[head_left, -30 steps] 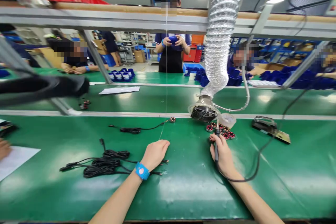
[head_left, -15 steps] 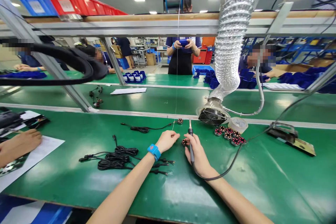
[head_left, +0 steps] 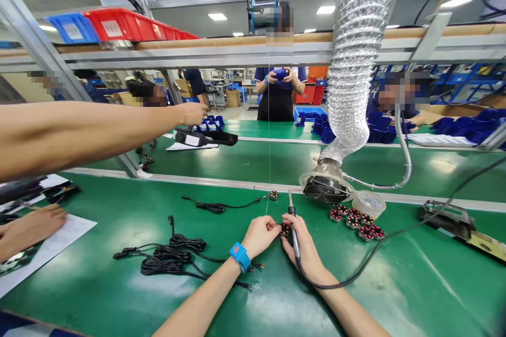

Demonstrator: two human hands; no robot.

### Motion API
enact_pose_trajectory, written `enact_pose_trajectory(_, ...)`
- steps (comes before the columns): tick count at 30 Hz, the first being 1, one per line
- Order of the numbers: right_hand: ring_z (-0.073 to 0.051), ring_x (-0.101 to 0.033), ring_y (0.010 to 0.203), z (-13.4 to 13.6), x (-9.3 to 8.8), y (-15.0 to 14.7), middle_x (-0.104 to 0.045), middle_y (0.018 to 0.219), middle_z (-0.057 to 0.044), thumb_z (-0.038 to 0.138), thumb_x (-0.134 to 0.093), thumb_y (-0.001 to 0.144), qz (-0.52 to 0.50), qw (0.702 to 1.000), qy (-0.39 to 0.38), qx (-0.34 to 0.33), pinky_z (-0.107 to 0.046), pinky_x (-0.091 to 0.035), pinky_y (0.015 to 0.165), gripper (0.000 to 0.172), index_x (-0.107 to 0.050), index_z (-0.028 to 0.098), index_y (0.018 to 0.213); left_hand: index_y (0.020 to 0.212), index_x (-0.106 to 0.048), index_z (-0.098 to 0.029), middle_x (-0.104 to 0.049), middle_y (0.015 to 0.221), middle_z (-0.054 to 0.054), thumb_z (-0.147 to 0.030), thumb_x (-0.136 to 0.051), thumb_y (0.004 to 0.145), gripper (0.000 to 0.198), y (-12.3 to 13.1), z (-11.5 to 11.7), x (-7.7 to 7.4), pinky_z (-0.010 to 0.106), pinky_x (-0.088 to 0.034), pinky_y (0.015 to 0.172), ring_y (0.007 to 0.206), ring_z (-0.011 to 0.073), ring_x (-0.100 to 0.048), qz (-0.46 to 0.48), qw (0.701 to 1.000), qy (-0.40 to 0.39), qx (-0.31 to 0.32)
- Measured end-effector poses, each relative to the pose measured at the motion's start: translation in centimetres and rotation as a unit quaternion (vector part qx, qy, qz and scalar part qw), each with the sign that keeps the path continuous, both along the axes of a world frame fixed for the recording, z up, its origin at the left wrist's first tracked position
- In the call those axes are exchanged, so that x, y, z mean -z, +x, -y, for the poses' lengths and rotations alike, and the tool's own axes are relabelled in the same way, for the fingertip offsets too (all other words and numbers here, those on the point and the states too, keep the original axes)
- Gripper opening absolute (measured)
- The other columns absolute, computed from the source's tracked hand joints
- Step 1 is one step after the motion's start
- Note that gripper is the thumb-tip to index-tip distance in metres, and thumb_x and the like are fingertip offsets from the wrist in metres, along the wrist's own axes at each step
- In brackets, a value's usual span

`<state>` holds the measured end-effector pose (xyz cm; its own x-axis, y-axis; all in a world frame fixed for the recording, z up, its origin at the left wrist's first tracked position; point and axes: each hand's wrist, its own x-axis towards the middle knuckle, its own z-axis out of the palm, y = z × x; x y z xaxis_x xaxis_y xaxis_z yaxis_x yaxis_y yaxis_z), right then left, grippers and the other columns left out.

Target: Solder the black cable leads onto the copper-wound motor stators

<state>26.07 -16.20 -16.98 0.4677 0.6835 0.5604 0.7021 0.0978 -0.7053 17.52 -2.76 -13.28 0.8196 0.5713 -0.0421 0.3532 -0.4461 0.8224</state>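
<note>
My right hand [head_left: 307, 247] is closed around a soldering iron [head_left: 294, 234], whose tip points up and away from me. Its thumb and fingers are beside a small round motor stator [head_left: 284, 229] with copper windings. My left hand [head_left: 261, 238], with a blue wristband [head_left: 240, 257], is pinched at the left edge of that stator. A thin solder wire [head_left: 269, 131] runs down from a spool [head_left: 263, 13] to my left fingers, where its end is hidden. Another stator [head_left: 273, 196] lies just beyond, by the end of a black cable [head_left: 213, 206].
Bundled black cables [head_left: 169, 255] lie left of my arms. Several stators [head_left: 358, 221] sit to the right, near a fume fan [head_left: 326, 187] under a silver duct [head_left: 356, 63]. A co-worker's arm [head_left: 98, 131] reaches in from the left; another hand [head_left: 43, 226] rests on paper.
My left hand has moved right, to the stator's edge. The soldering iron now leans more to the left. A co-worker's arm has come in from the left above a black object.
</note>
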Motion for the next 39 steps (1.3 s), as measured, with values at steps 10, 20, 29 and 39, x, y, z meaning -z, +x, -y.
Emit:
enact_pose_trajectory(10, -0.017, -0.059, 0.1, 0.3, -0.8, -0.2, -0.047, 0.12, -0.008, 0.014, -0.053, 0.085, -0.022, 0.999, -0.03, -0.003, -0.031, -0.052, 0.091, 0.045, -0.044, 0.025, 0.128, 0.068, -0.057, -0.017, -0.056, 0.067, 0.0, -0.034, -0.05, 0.077, 0.021, -0.3, -0.3, -0.4, 0.024, -0.036, 0.063, 0.065, 0.0133, -0.048, 0.047, 0.996, -0.057, 0.048)
enact_pose_trajectory(20, -0.017, -0.06, 0.097, 0.2, -0.5, -0.1, -0.047, 0.117, -0.007, 0.018, -0.058, 0.086, -0.038, 0.999, -0.026, 0.003, -0.032, -0.053, 0.089, 0.043, -0.044, 0.026, 0.126, 0.074, -0.065, -0.015, -0.061, 0.068, 0.001, -0.047, -0.062, 0.073, 0.032, -1.8, -0.9, -1.8, 0.024, -0.037, 0.061, 0.064, 0.0137, -0.051, 0.012, 0.999, -0.051, 0.017)
enact_pose_trajectory(29, -0.016, -0.059, 0.099, 0.2, -0.4, -0.1, -0.047, 0.116, -0.007, 0.015, -0.055, 0.086, -0.023, 1.0, -0.015, -0.003, -0.03, -0.052, 0.09, 0.044, -0.043, 0.026, 0.127, 0.072, -0.067, -0.015, -0.066, 0.072, 0.003, -0.037, -0.054, 0.077, 0.026, -1.3, -0.5, -0.4, 0.024, -0.037, 0.061, 0.064, 0.0135, -0.051, 0.007, 0.998, -0.02, 0.052)
enact_pose_trajectory(39, -0.017, -0.06, 0.095, 0.2, -0.8, -0.2, -0.047, 0.114, -0.007, 0.015, -0.056, 0.085, -0.028, 0.999, -0.028, 0.009, -0.032, -0.053, 0.088, 0.042, -0.044, 0.025, 0.124, 0.075, -0.062, -0.015, -0.061, 0.072, 0.002, -0.045, -0.059, 0.074, 0.03, -1.7, -0.9, -2.1, 0.025, -0.041, 0.071, 0.071, 0.0145, -0.052, 0.077, 0.988, -0.136, 0.019)
